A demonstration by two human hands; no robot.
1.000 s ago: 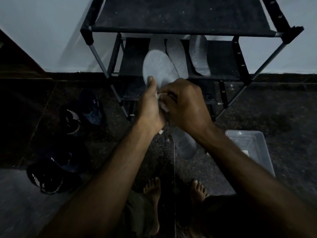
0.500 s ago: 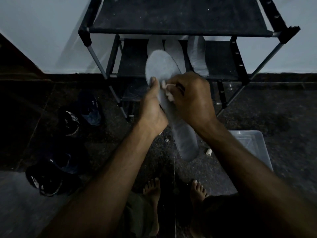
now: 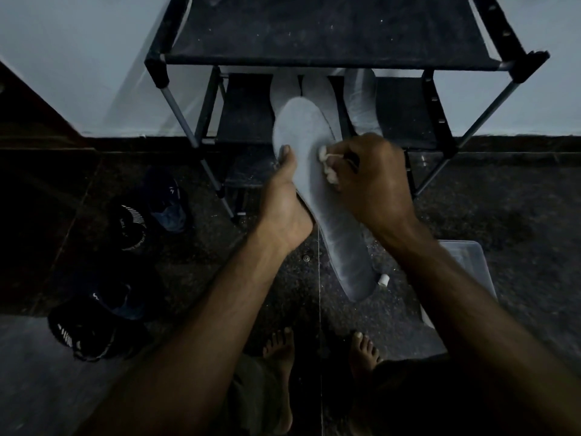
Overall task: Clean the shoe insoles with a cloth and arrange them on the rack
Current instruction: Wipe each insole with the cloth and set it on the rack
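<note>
While the left hand point(image 3: 284, 199) is gripping the insole point(image 3: 317, 196) before the rack point(image 3: 330, 61), the right hand point(image 3: 372, 180) is rubbing it with a bunched cloth point(image 3: 328, 166), probably needing further strokes toward the heel.

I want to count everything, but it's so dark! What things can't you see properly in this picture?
- Insoles on the rack, head view: upper ends hidden by the top shelf, so their count is uncertain.
- Cloth: mostly buried in the right hand.
- Held insole: left edge covered by the left hand.
- Plastic tub: mostly behind the right forearm.
- Shoes: details lost in darkness.
</note>
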